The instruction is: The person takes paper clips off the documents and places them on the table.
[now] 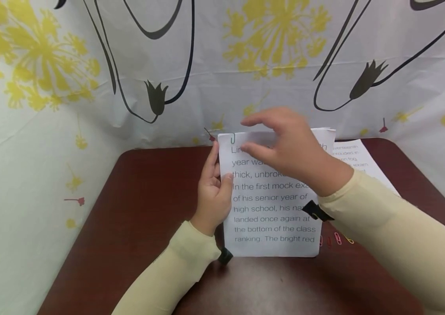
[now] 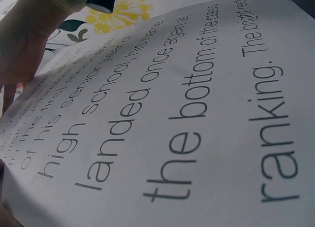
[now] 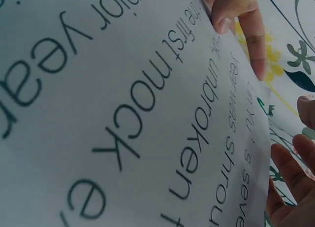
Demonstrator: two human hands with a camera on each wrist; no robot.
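Note:
My left hand (image 1: pixel 212 197) grips the left edge of a stack of printed paper sheets (image 1: pixel 271 218), thumb on the front and fingers at the back. The stack stands raised, its text facing me. On its top left edge sits a green paper clip (image 1: pixel 233 138), which also shows in the right wrist view as a green clip (image 3: pixel 262 106) at the paper's border. My right hand (image 1: pixel 293 153) hovers by the top edge, thumb and fingers spread apart around nothing. It covers part of the first printed lines.
More printed sheets (image 1: pixel 372 164) lie on the dark red-brown table (image 1: pixel 159 197) behind the stack at the right. Several loose paper clips, among them a pink clip (image 1: pixel 338 238) and a yellow clip (image 1: pixel 349 240), lie beside the stack's lower right corner. A patterned cloth (image 1: pixel 214 78) hangs behind the table.

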